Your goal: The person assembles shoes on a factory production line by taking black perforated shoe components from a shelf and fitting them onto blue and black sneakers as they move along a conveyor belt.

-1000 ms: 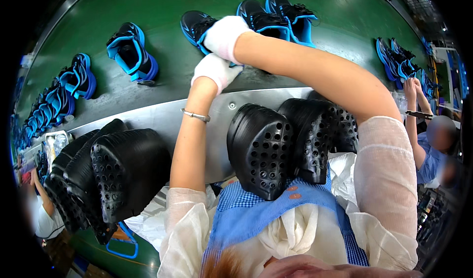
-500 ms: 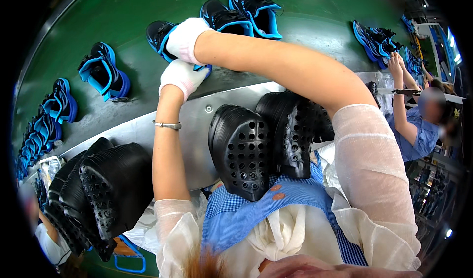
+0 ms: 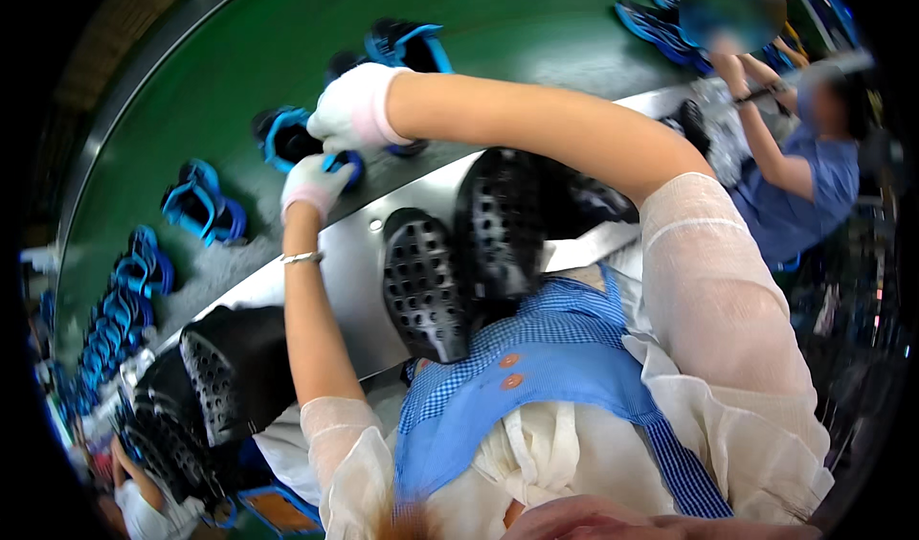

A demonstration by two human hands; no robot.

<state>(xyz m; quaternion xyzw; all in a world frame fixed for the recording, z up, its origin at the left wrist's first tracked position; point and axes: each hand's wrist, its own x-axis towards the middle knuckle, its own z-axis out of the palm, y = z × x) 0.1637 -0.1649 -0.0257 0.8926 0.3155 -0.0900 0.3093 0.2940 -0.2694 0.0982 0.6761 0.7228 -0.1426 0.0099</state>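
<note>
Now both gloved hands have come onto one blue-and-black shoe piece [image 3: 292, 138] on the green belt [image 3: 536, 33]; the left hand [image 3: 311, 184] pinches its near edge, the right hand [image 3: 349, 109] seemingly clasps its top.

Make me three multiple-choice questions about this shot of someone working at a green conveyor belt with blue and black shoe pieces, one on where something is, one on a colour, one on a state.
1. Where is the right hand?
A. on the blue-and-black shoe piece on the green belt
B. on the blue apron
C. on the metal ledge

2. What colour are the gloves on both hands?
A. black
B. white
C. green

3. What is the left hand doing?
A. hanging free by the apron
B. resting flat on a black perforated mould
C. touching the near edge of the same shoe piece

Answers: 1 A, the gloved right hand lies over the piece on the belt. 2 B, both gloves are white. 3 C, the left fingers meet the piece's near edge, just below the right hand.
</note>
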